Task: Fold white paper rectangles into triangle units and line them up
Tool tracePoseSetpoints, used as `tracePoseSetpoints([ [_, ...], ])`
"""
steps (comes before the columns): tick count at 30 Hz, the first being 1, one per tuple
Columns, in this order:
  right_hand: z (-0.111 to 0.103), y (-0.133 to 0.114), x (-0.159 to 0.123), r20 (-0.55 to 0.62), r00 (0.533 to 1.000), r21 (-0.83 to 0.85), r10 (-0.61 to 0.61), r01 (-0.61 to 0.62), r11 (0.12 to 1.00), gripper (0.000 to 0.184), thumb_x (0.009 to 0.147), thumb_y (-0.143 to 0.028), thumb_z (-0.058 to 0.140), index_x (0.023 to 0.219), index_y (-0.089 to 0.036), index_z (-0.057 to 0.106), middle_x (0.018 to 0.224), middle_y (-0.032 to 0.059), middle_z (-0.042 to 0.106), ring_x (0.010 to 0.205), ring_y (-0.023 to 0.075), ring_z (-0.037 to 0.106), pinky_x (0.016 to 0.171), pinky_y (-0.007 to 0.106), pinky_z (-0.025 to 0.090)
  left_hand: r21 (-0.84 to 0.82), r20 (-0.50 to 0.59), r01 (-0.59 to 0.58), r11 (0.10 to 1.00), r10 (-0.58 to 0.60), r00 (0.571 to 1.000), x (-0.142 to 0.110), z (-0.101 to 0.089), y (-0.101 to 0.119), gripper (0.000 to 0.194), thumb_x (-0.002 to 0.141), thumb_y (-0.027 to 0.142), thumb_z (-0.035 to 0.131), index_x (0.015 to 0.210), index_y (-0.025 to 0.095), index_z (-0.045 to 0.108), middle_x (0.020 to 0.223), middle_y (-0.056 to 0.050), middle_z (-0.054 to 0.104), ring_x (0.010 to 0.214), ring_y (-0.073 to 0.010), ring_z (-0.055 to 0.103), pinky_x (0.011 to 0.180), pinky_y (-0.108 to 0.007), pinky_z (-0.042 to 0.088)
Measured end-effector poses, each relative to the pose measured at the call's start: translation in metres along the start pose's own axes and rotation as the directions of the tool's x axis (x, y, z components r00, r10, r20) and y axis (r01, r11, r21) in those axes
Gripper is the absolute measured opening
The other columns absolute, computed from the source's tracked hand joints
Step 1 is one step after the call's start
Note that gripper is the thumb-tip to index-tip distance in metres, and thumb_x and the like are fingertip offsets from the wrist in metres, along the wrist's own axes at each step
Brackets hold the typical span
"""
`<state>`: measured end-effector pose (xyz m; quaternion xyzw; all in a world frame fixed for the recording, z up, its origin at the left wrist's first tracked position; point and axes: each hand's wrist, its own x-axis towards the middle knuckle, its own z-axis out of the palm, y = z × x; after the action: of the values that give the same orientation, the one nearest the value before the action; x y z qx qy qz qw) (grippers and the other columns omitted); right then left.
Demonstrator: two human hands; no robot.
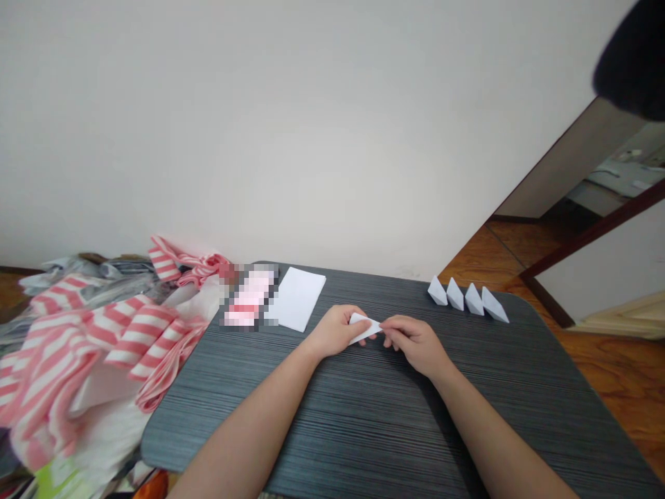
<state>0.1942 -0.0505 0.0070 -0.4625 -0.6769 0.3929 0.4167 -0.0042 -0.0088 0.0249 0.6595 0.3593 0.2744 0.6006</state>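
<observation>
A small piece of folded white paper [362, 326] is held between my two hands above the middle of the dark table. My left hand [335, 330] grips its left part, with the thumb pressed on top and fingertips showing beneath. At the paper's pointed right end, my right hand [413, 339] pinches the tip between thumb and fingers. Behind my left hand lies a stack of white paper sheets [300, 298]. Several folded white paper pieces [456, 294] stand in a row near the table's back right edge.
The dark wood-grain table [364, 423] meets a white wall at the back. A blurred-out pink and white object [252, 296] lies left of the sheets. Red-and-white striped cloth [145, 333] is heaped beside the table's left edge. Wooden floor [618, 374] shows at the right.
</observation>
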Motion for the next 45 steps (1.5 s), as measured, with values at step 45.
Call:
tracePoseSetpoints([
  [45, 0.004, -0.015, 0.002, 0.109, 0.988, -0.231, 0.107, -0.080, 0.970, 0.019, 0.087, -0.025, 0.046, 0.073, -0.018, 0.059, 0.056, -0.0015, 0.059, 0.049, 0.0111, 0.056, 0.053, 0.022, 0.041, 0.318, -0.003, -0.100, 0.943, 0.106, 0.994, 0.000, 0.005, 0.003, 0.024, 0.078, 0.029, 0.050, 0.077, 0.015, 0.069, 0.071, -0.002, 0.066, 0.067, -0.0125, 0.056, 0.061, -0.021, 0.039],
])
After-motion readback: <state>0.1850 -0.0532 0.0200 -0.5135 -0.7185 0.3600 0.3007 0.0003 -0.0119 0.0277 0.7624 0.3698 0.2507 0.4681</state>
